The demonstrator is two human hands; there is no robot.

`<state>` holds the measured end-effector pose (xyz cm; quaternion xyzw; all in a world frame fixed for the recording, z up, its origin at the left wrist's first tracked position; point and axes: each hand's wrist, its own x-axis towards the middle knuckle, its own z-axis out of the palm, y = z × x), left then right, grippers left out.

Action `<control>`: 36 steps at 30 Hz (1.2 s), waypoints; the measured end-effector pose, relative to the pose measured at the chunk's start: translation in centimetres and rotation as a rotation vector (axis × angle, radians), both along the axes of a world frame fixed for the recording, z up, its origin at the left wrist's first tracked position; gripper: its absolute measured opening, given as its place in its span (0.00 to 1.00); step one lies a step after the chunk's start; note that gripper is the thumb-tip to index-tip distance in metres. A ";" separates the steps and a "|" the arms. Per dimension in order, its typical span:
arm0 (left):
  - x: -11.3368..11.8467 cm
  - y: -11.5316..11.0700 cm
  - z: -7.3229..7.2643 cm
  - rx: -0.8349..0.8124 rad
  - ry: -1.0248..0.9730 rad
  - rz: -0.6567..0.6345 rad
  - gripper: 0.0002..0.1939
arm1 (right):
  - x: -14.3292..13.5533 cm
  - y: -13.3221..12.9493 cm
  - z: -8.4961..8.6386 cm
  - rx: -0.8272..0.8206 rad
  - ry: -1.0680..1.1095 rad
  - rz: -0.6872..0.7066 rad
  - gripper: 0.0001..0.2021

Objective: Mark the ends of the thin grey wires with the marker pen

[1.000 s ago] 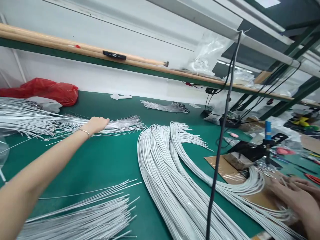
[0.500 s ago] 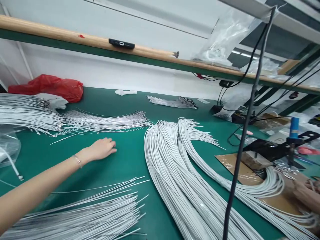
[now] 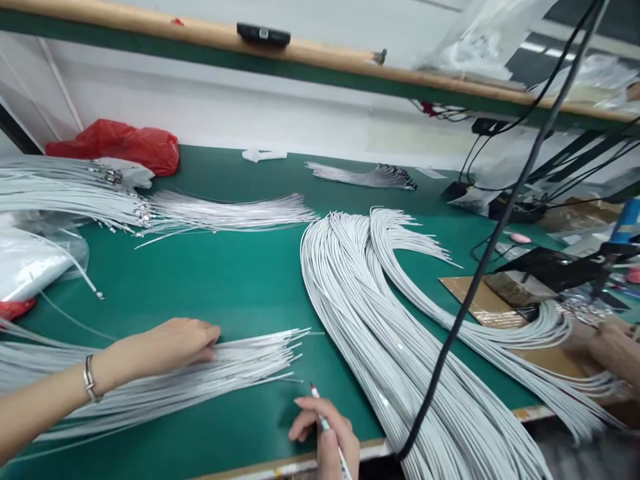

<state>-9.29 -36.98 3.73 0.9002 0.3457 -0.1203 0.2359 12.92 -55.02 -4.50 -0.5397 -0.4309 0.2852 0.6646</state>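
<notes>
My left hand [image 3: 180, 343] lies over a bundle of thin white cables [image 3: 255, 357] at the lower left of the green mat. Its fingers curl down around the strands, with the fingertips partly hidden. The bundle's cut ends fan out to the right of the hand. At the bottom edge, my right hand [image 3: 333, 433] grips a slim white marker pen [image 3: 325, 424] whose red tip points up and left towards those ends. A thick bunch of longer white cables [image 3: 360, 293] curves down the mat just right of my right hand.
More cable bundles [image 3: 230, 212] lie at the back and left, near a red plastic bag [image 3: 120, 147]. A black cord [image 3: 473, 293] hangs across the right side. A co-worker's hand [image 3: 617, 347] is at far right by cardboard [image 3: 465, 297]. A shelf [image 3: 320, 57] spans the back.
My left hand has come down from the bare mat onto the cable bundle, whose strands lie closer together. My right hand has come into view with the marker pen. The view has tilted downward.
</notes>
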 end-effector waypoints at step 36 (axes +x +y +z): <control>0.2 -1.3 3.9 0.197 -0.225 0.209 0.20 | 2.2 -0.6 2.1 -0.232 0.234 0.006 0.14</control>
